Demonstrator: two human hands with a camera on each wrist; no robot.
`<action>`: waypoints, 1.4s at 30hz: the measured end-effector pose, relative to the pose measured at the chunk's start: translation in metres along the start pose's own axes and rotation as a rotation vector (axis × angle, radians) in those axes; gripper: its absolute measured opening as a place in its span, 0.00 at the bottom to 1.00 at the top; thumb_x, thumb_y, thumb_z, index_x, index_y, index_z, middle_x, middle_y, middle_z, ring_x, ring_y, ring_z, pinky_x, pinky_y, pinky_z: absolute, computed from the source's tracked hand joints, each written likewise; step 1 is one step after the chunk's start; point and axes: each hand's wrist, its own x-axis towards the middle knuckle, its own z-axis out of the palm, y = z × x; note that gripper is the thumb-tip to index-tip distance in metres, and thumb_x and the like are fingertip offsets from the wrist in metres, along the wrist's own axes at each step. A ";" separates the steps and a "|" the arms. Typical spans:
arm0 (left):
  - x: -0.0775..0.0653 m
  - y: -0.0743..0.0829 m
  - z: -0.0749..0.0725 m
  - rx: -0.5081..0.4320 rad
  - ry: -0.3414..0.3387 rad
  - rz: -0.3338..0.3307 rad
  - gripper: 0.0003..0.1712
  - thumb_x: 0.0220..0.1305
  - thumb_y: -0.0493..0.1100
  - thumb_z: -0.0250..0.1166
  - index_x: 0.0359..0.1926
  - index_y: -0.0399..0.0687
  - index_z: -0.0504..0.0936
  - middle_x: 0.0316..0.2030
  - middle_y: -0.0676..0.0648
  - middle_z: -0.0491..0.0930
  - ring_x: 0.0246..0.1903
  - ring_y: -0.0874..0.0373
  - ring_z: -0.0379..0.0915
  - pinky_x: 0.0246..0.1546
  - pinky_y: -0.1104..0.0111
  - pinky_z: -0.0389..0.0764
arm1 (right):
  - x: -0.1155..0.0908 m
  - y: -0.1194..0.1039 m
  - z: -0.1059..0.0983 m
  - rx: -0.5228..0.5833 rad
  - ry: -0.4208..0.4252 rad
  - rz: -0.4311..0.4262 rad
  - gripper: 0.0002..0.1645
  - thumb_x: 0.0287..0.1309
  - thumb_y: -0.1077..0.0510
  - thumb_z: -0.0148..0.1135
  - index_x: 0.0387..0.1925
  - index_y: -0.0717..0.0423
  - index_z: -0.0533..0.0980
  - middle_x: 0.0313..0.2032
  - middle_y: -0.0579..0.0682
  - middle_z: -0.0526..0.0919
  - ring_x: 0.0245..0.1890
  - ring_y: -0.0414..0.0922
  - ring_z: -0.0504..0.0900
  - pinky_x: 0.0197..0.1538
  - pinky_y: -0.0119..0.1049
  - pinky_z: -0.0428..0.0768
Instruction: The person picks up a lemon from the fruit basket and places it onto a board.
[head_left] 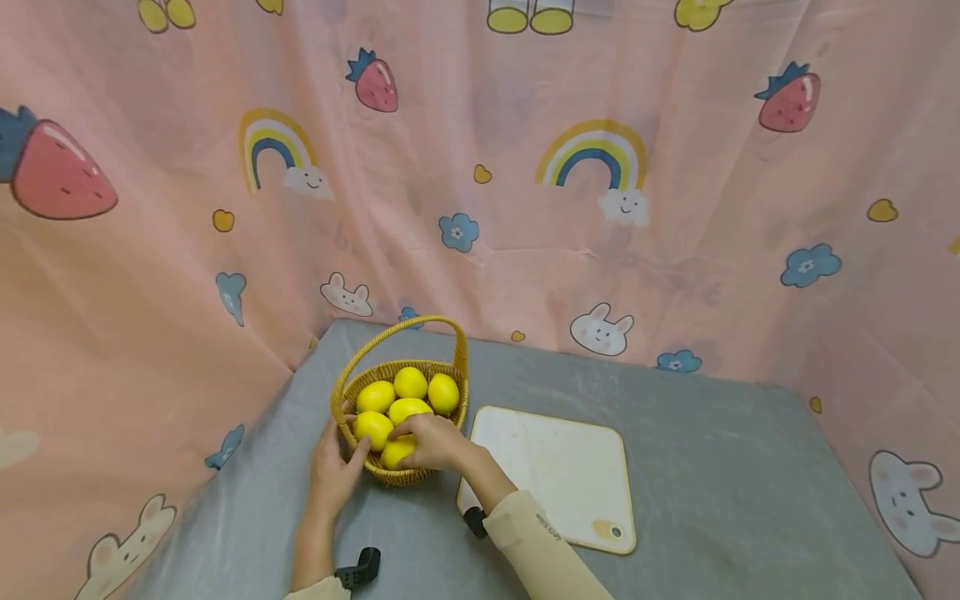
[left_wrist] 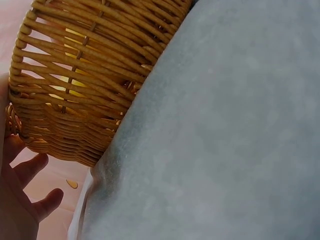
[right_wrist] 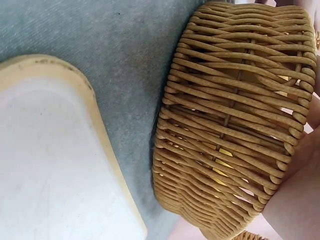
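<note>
A woven wicker basket point(head_left: 400, 477) with a tall arched handle point(head_left: 390, 327) holds several yellow lemons point(head_left: 410, 382). At its left side, my left hand point(head_left: 332, 471) holds the rim, thumb toward the front and fingers by the handle's base. The left wrist view has some of those fingers point(left_wrist: 47, 204) spread outside the basket wall. My right hand point(head_left: 437, 442) reaches over the front right rim and grips the frontmost lemon point(head_left: 397, 451), partly covering it. From the right wrist, that hand is mostly hidden beyond the wicker wall point(right_wrist: 225, 115).
A white cutting board point(head_left: 555, 471) with a tan edge lies flat just right of the basket, under the right forearm. Grey cloth point(head_left: 720, 483) covers the table. Pink printed curtains point(head_left: 517, 275) hang behind and at both sides. Each wrist wears a black device point(head_left: 360, 569).
</note>
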 end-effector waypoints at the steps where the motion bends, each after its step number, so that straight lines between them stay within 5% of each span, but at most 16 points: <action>1: 0.000 0.000 0.000 0.001 -0.002 -0.004 0.21 0.64 0.35 0.66 0.56 0.35 0.73 0.67 0.35 0.69 0.67 0.40 0.63 0.63 0.82 0.52 | 0.000 0.000 0.000 0.005 0.001 0.000 0.22 0.52 0.54 0.77 0.51 0.49 0.85 0.47 0.40 0.86 0.46 0.38 0.81 0.46 0.32 0.78; 15: 0.000 -0.001 0.001 -0.005 0.006 0.009 0.22 0.64 0.34 0.66 0.57 0.33 0.72 0.66 0.34 0.69 0.66 0.39 0.63 0.63 0.82 0.52 | -0.006 0.010 -0.013 0.337 0.099 -0.039 0.26 0.55 0.55 0.75 0.55 0.58 0.82 0.52 0.49 0.85 0.55 0.42 0.79 0.56 0.33 0.76; 25: -0.001 0.000 0.001 0.007 0.010 0.019 0.22 0.64 0.34 0.66 0.57 0.33 0.73 0.66 0.35 0.69 0.66 0.38 0.64 0.64 0.77 0.55 | -0.037 0.029 -0.038 0.500 0.237 -0.086 0.26 0.57 0.59 0.73 0.56 0.62 0.80 0.52 0.54 0.83 0.50 0.47 0.79 0.51 0.38 0.79; 33: -0.002 0.001 -0.001 0.013 0.009 -0.008 0.23 0.64 0.34 0.66 0.59 0.33 0.72 0.66 0.36 0.69 0.66 0.39 0.64 0.64 0.75 0.56 | -0.078 0.075 -0.053 0.576 0.360 -0.009 0.26 0.58 0.62 0.71 0.57 0.66 0.78 0.55 0.60 0.82 0.50 0.55 0.80 0.52 0.46 0.78; 42: -0.002 0.004 0.000 0.015 -0.010 -0.017 0.23 0.64 0.34 0.66 0.59 0.33 0.72 0.66 0.36 0.69 0.65 0.40 0.65 0.60 0.85 0.53 | -0.130 0.118 -0.058 0.547 0.418 0.158 0.25 0.58 0.63 0.71 0.56 0.69 0.78 0.53 0.62 0.82 0.46 0.53 0.80 0.48 0.39 0.79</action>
